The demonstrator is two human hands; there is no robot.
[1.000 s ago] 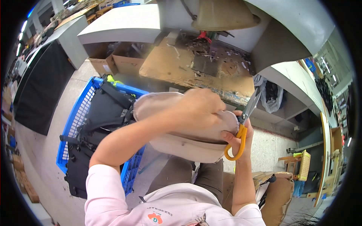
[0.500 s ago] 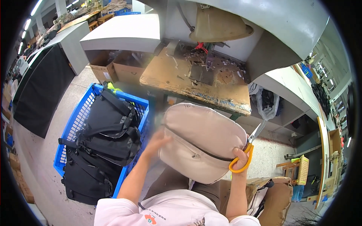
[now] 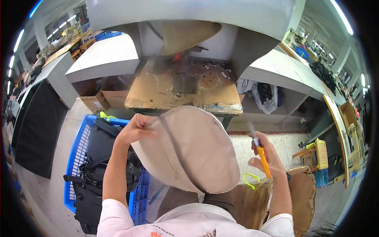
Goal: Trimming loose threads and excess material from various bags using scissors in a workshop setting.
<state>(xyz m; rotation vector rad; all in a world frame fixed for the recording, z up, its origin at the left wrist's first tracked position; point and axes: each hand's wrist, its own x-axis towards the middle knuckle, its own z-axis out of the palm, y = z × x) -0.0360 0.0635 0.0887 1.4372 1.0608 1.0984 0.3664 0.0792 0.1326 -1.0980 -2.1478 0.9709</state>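
My left hand (image 3: 138, 130) pinches the upper left edge of a beige fabric bag piece (image 3: 205, 146). This rounded piece hangs in front of my lap, with a dark seam band across it and a zipper along its left part. Off to its right, my right hand (image 3: 270, 152) is closed round a pair of scissors with orange handles (image 3: 263, 162). Their blades point up and away from me, slightly blurred, and are apart from the fabric.
Ahead stands a worn wooden bench (image 3: 158, 93) strewn with scraps, under a grey hood. At my left is a blue plastic crate (image 3: 79, 142) holding black backpacks (image 3: 102, 173). Cardboard (image 3: 248, 201) lies at my right, a small wooden stool (image 3: 318, 156) beyond it.
My right hand has let go of the bag piece and moved right with the scissors. My left hand has risen and now grips the edge. The piece has tilted and turned; the view has shifted.
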